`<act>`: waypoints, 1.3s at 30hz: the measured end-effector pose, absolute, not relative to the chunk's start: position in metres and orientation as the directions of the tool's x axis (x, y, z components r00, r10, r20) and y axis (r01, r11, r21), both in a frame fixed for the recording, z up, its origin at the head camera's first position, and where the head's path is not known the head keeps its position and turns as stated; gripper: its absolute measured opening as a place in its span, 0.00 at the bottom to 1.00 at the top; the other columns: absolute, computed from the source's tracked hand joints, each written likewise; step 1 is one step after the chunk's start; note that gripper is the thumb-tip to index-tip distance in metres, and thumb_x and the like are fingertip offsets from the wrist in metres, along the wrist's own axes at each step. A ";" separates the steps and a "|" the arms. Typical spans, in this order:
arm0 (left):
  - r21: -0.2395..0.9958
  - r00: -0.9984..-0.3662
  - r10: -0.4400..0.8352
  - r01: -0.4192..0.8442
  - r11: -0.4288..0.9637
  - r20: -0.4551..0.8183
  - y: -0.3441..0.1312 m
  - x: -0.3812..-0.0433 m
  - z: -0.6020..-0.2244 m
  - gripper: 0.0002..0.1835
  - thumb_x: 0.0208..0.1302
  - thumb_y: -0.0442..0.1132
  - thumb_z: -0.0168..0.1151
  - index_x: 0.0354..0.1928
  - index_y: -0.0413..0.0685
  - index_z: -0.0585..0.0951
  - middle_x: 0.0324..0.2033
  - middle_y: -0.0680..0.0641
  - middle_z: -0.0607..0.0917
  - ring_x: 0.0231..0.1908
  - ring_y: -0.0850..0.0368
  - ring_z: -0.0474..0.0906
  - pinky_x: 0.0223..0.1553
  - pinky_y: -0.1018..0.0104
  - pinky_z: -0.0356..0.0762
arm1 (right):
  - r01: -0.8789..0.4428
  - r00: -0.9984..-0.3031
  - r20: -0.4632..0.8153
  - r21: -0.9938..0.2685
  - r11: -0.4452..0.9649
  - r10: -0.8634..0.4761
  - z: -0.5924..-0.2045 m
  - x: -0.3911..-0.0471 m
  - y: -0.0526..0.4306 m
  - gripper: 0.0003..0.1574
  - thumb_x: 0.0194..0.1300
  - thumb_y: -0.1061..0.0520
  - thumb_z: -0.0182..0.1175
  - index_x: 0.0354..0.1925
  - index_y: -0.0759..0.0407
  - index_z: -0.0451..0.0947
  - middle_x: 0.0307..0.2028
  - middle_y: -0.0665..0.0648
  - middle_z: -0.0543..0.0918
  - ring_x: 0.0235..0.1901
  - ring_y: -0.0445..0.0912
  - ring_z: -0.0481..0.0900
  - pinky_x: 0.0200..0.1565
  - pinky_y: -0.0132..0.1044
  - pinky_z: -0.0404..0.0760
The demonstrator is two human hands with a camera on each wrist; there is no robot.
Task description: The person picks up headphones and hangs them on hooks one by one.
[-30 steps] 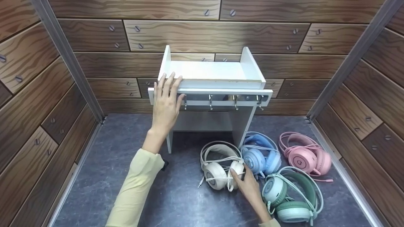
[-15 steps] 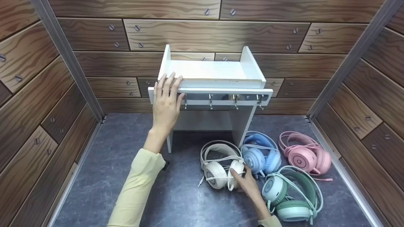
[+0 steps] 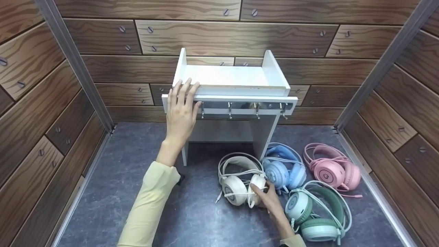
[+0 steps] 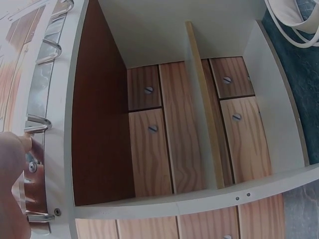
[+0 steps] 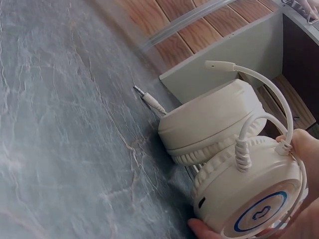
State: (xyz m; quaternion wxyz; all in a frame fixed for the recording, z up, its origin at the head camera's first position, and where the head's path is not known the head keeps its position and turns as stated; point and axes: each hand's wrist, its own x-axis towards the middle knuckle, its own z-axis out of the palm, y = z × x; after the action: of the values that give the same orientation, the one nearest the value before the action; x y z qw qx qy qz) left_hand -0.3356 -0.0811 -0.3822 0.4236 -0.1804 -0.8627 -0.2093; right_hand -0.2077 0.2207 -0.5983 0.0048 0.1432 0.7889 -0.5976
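Gripping one ear cup of the white headphones, the right hand is at lower centre, thumb across the cup! Up left of centre, the left hand lies on the front rail of the white rack, fingers straight and slightly apart, beside metal hooks. Right of the white pair, blue headphones; green headphones at lower right, pink headphones above them. Wood-patterned walls stand behind and on both sides.
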 end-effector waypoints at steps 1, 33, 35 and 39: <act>0.209 -0.577 0.135 0.490 0.846 0.805 -0.081 -0.336 -0.382 0.28 0.75 0.46 0.56 0.74 0.55 0.68 0.74 0.47 0.66 0.77 0.47 0.52 0.77 0.46 0.46 | 0.233 -0.958 -0.185 -0.947 0.220 0.217 -0.599 -0.207 0.220 0.51 0.67 0.47 0.64 0.71 0.76 0.52 0.61 0.78 0.69 0.56 0.61 0.74 0.56 0.46 0.78; 0.208 -0.592 0.140 0.481 0.852 0.794 -0.082 -0.335 -0.381 0.27 0.76 0.48 0.53 0.73 0.56 0.67 0.74 0.48 0.65 0.77 0.47 0.51 0.77 0.48 0.44 | 0.021 -0.960 0.034 -0.981 0.191 0.277 -0.618 -0.181 0.206 0.53 0.54 0.61 0.74 0.70 0.67 0.55 0.67 0.68 0.67 0.64 0.55 0.67 0.62 0.31 0.63; 0.207 -0.594 0.143 0.481 0.852 0.791 -0.082 -0.334 -0.380 0.27 0.76 0.48 0.53 0.74 0.56 0.67 0.74 0.47 0.65 0.77 0.47 0.51 0.77 0.48 0.44 | 0.005 -0.959 0.050 -0.982 0.191 0.279 -0.620 -0.179 0.205 0.53 0.52 0.62 0.75 0.69 0.67 0.56 0.67 0.68 0.67 0.64 0.54 0.67 0.62 0.30 0.63; 0.197 -0.596 0.148 0.474 0.858 0.789 -0.082 -0.334 -0.380 0.27 0.76 0.48 0.54 0.74 0.56 0.66 0.74 0.47 0.65 0.77 0.47 0.52 0.77 0.48 0.46 | -0.025 -0.955 0.078 -0.982 0.188 0.285 -0.623 -0.176 0.204 0.53 0.51 0.63 0.76 0.68 0.67 0.57 0.66 0.67 0.68 0.63 0.53 0.66 0.62 0.28 0.62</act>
State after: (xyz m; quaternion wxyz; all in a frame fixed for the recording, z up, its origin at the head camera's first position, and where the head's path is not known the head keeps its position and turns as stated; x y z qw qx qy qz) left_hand -0.3337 -0.0821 -0.3796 0.4124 -0.1785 -0.8713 -0.1972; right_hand -0.1761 0.2040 -0.6228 -0.1227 0.0856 0.7608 -0.6316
